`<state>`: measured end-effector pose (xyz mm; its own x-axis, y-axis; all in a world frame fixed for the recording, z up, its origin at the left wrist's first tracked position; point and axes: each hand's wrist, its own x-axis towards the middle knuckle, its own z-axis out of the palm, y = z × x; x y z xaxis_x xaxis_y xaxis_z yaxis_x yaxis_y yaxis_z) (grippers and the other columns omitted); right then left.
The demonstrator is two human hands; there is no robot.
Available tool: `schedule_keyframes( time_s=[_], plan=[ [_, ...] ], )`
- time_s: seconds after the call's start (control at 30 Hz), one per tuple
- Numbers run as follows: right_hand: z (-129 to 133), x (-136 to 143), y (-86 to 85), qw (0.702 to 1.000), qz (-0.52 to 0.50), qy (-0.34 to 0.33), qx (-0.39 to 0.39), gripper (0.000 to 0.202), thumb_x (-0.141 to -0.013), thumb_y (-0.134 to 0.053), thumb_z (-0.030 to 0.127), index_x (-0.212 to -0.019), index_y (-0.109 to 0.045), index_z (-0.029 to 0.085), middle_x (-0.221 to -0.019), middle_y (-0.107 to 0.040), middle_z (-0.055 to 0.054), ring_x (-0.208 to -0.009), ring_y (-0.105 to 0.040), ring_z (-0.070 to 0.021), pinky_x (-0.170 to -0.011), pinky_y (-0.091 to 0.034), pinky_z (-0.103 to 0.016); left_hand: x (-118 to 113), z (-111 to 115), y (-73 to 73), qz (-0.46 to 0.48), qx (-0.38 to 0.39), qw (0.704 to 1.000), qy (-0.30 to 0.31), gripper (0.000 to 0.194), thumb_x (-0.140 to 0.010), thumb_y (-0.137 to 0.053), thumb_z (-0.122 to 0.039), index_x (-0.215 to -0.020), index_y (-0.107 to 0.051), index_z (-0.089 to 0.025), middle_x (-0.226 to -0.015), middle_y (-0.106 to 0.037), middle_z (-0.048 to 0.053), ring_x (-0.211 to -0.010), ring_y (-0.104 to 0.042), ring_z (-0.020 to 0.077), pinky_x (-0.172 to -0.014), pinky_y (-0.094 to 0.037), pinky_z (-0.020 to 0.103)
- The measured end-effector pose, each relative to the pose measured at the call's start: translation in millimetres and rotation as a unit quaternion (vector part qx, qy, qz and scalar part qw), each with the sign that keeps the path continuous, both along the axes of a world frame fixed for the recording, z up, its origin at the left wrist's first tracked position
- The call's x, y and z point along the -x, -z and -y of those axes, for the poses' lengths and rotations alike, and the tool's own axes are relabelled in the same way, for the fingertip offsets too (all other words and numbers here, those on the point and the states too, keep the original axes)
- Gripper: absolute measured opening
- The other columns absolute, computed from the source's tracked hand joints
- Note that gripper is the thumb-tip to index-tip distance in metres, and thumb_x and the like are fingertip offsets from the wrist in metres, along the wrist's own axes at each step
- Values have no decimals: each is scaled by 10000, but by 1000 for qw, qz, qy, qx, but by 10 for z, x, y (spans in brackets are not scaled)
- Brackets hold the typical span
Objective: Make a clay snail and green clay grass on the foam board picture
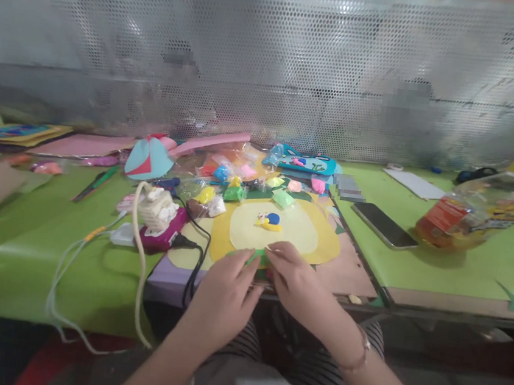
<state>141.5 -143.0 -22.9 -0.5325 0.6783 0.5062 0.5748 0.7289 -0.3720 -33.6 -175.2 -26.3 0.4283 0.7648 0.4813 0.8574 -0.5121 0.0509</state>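
My left hand and my right hand meet at the table's near edge, fingers bent and close together. Between their fingertips is a small piece of green modelling clay, partly covered by the fingers. Just beyond lies a pale yellow paper shape on a larger deeper-yellow one. A small clay figure, blue and yellow with a white part, rests on the pale paper. Behind it are several clear packets of coloured clay, among them a light green packet and a yellow packet.
To the left stand a purple power strip with plugs and cables, and scissors. At right are a phone and a tilted bottle with amber liquid. A perforated metal screen rises behind the table.
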Motion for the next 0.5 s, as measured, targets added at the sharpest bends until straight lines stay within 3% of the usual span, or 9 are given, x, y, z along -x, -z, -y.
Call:
schedule_keyframes(
  time_s=[0.17, 0.3, 0.5],
  plan=[
    [152, -32, 86, 988, 142, 40, -40, 380, -869, -422, 56, -1232, -534, 40, -1183, -569, -184, -1113, -546, -273, -949, -503, -427, -100, -9, 195, 0, -15, 1000, 0, 436, -888, -460, -333, -1219, -547, -63, -1204, -611, 163, -1111, -560, 286, -946, -477, 450],
    [200, -84, 126, 978, 178, 77, -75, 389, -922, -410, 141, -1294, -516, 98, -1294, -557, -139, -1274, -429, -274, -1028, -425, -453, -115, 6, 210, -11, -21, 1000, -7, 449, -891, -448, -342, -1237, -537, -71, -1219, -607, 152, -1121, -551, 293, -953, -461, 458],
    [230, -117, 94, 977, 193, 64, -59, 466, -938, -374, 190, -1401, -393, 138, -1476, -378, -81, -1360, -318, -251, -1066, -356, -467, -178, 14, 196, -23, -21, 999, -15, 450, -871, -418, -268, -1267, -518, -78, -1210, -607, 148, -1100, -547, 294, -941, -442, 460]
  ],
)
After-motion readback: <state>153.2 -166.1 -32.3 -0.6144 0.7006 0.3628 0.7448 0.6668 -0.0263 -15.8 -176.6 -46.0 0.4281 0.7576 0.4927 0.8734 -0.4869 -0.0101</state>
